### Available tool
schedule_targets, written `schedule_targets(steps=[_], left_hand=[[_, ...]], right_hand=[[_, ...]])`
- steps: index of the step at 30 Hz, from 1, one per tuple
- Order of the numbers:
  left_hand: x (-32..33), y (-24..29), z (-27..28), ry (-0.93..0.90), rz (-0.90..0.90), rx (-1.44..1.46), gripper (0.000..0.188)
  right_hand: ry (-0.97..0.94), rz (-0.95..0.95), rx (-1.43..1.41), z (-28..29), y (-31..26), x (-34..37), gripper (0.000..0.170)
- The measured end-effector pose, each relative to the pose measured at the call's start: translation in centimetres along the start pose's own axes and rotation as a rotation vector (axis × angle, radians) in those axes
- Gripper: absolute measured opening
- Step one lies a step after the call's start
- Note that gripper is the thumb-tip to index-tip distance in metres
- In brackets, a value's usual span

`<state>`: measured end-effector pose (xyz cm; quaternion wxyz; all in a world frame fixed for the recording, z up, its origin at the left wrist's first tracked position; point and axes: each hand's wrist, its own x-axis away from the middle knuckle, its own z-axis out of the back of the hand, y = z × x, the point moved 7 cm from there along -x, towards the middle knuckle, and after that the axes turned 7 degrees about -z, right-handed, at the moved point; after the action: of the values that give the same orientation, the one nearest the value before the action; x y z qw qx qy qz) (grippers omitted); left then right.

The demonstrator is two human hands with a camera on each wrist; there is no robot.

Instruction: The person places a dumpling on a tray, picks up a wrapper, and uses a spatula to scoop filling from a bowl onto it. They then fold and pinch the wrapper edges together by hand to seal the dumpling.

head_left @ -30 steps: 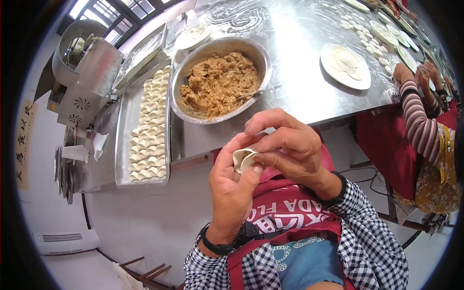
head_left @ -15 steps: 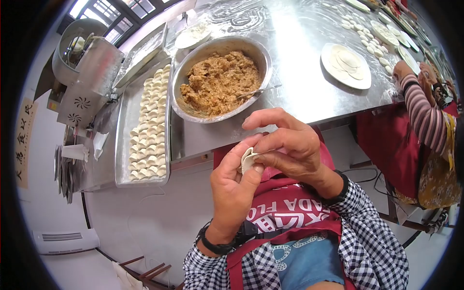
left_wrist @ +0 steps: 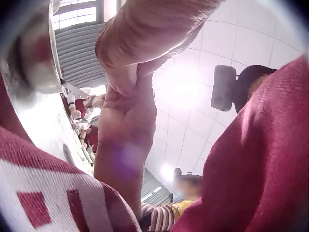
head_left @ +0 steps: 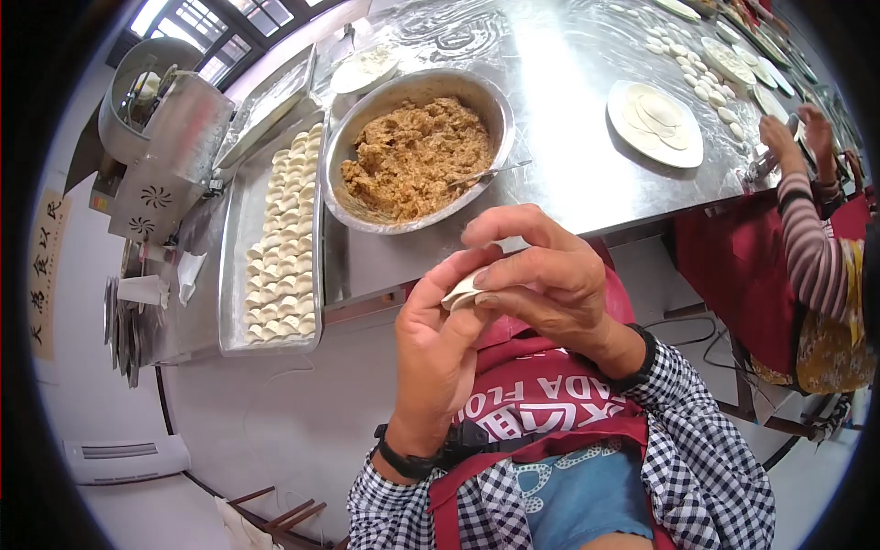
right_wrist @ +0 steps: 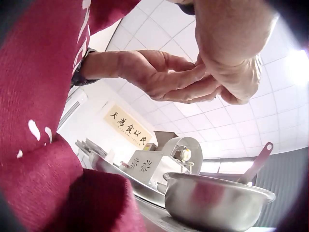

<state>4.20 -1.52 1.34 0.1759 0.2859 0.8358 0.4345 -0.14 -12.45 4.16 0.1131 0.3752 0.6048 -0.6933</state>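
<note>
In the head view a folded white dough wrapper (head_left: 465, 290) lies between both hands, in front of the table's edge. The left hand (head_left: 438, 339) holds it from the left, thumb below and fingers curled behind. The right hand (head_left: 555, 280) pinches its right side between thumb and index finger. Fingers hide much of the dough. The left hand (right_wrist: 159, 77) and right hand (right_wrist: 231, 48) meet in the right wrist view, where no dough can be made out. The left wrist view shows the hands (left_wrist: 130, 63) together, the dough hidden.
Beyond the hands stands a metal bowl (head_left: 502, 110) of brown filling with a utensil. Left of it, a tray (head_left: 235, 275) holds rows of dumplings. A plate of wrappers (head_left: 655, 126) is at the right, dough pieces (head_left: 701, 82) behind. Another person's striped sleeve (head_left: 811, 240) is at far right.
The wrapper, whose opening faced the camera, now looks flatter, its edges close together under the fingers. Both hands stay nearly in place. The other person's hands have lifted at the right.
</note>
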Motion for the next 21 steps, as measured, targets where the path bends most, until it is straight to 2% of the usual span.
schedule_targets(steps=[4,6,9,13,16,18,21], left_hand=[[0.36,0.16,-0.05,-0.017,-0.034,-0.012,0.045],[0.33,0.51,-0.21,-0.019,-0.085,-0.220,0.042],[0.44,0.51,-0.16,-0.039,-0.091,-0.285,0.042],[0.50,0.37,-0.16,-0.041,-0.042,-0.206,0.042],[0.46,0.31,-0.46,-0.053,-0.031,-0.196,0.045],[0.44,0.45,-0.56,-0.037,-0.051,-0.247,0.047],[0.08,0.27,-0.37,-0.041,-0.064,-0.241,0.048]], right_hand=[[0.042,0.012,-0.001,0.01,-0.05,-0.23,0.013],[-0.014,0.052,0.062,-0.10,-0.06,-0.25,0.014],[-0.051,0.054,0.066,-0.07,0.08,-0.18,0.016],[-0.084,0.029,0.102,-0.21,-0.33,-0.28,0.017],[-0.031,-0.004,0.038,0.28,-0.50,-0.65,0.018],[-0.163,0.065,0.093,-0.05,-0.74,-0.56,0.019],[-0.070,0.038,-0.001,0.01,0.09,0.00,0.018]])
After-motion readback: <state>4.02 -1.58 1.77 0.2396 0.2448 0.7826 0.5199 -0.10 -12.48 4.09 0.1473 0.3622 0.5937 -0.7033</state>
